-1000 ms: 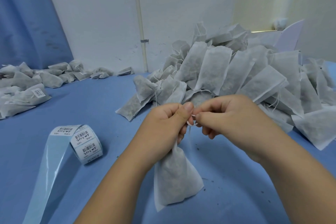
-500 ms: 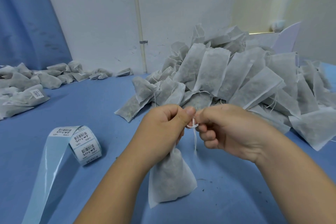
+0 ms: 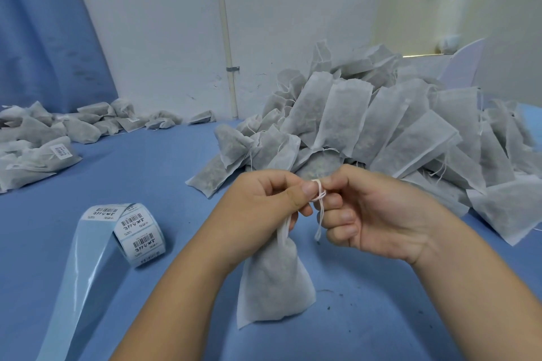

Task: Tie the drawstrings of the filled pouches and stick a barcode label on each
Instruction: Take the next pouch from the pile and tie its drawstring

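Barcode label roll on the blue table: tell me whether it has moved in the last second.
No. The white barcode label roll keeps the same gap from the near left corner of the grey pile of filled pouches.

Blue table (image 3: pixel 152 173): barcode label roll (image 3: pixel 137 233), large heap of filled pouches (image 3: pixel 381 126), labelled pouches (image 3: pixel 44 141) far left.

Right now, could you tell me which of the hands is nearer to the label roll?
Left. The left hand grips the pouch to the right of the label roll; the right hand pinches the drawstring farther right, beyond the left.
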A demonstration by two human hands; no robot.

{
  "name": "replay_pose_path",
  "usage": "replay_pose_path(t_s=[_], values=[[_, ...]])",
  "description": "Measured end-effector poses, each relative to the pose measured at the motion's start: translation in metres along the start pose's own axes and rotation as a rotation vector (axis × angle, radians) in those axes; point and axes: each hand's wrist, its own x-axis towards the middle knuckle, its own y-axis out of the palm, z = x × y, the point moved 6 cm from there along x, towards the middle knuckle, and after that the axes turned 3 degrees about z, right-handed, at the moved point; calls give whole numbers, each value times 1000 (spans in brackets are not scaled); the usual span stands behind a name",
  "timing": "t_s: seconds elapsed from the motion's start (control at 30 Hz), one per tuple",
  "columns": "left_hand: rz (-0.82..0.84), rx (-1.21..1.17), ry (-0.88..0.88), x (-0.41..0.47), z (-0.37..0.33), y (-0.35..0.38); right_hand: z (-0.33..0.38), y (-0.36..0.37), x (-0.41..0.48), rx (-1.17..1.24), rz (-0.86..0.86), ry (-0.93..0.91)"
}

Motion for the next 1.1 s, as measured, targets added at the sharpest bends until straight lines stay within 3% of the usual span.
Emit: replay_pose_path(t_s=[0.5,0.67,0.77,0.87,1.1], values=[[-66,-28,-122,3,19,2,1,-11,5,5,-128,-118],[-125,-37,-173,3,22,0,9,-18,1,-261,-305,-250],[-170,0,-174,3,22,-2,23,-19,-11,-430,-460,-445],[-207,54,-159,2,20,-4,37,-10,-24,-587,-495,-615],[-263,208,-122,2,16,-4,32,0,-22,-866,-514,-556]])
